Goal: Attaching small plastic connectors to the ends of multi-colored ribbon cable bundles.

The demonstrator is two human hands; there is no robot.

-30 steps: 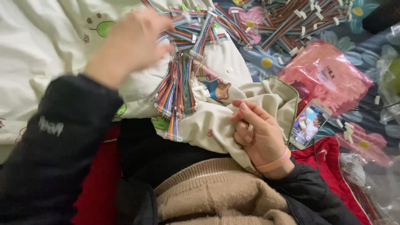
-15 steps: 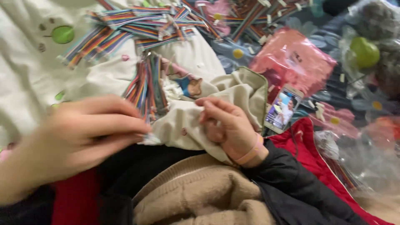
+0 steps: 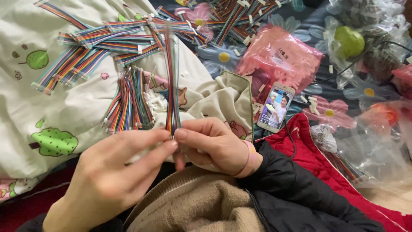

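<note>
Both hands meet at the lower middle of the head view, pinching the near end of one multicoloured ribbon cable [image 3: 172,77] that stands up away from me. My left hand [image 3: 116,180] grips it from the left with thumb and forefinger. My right hand [image 3: 212,146], with a pink band on its wrist, holds the same end from the right. Just behind the hands lies a loose bundle of coloured wires [image 3: 128,101] on the white printed blanket [image 3: 51,111]. More flat ribbon cables [image 3: 98,43] lie spread further back.
A smartphone [image 3: 277,107] with its screen lit lies right of the hands, next to a pink plastic bag [image 3: 283,56]. Further ribbon cables [image 3: 231,13] are piled at the top. Clear bags [image 3: 377,141] and a green fruit [image 3: 349,41] sit at right, over red cloth [image 3: 317,159].
My left hand came down from the cable pile toward my lap carrying one ribbon cable. My right hand has lifted off the blanket and taken hold of the cable's near end.
</note>
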